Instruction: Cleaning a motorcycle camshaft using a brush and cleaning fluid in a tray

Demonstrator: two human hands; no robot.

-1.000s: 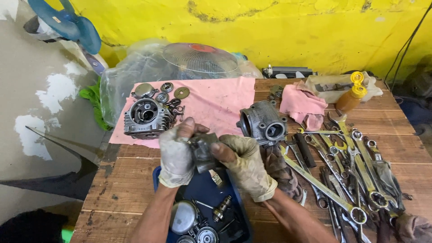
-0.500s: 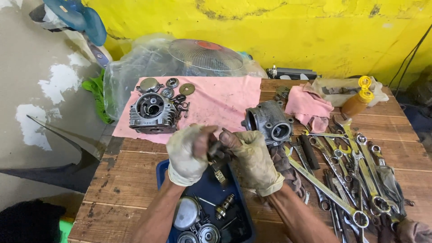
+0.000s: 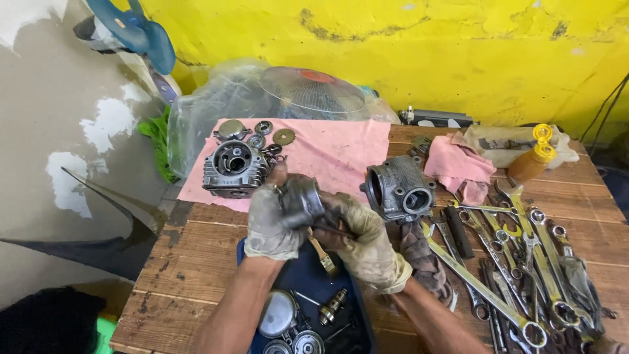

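Rounded grey cast-metal engine part (image 3: 301,200), greasy, gripped above dark blue plastic tray (image 3: 308,278). Left hand (image 3: 272,219) in grimy cloth glove wrapped around its side; right hand (image 3: 357,236) gloved, clasped underneath. Beyond: finned aluminium cylinder head (image 3: 232,167) on pink cloth (image 3: 331,154); rough plank table (image 3: 196,262).

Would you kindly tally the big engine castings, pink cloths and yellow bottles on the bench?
Engine castings: 2, the cylinder head on the pink cloth and the cylinder block
Pink cloths: 2, that one and a crumpled rag
Yellow bottles: 1
Total: 5
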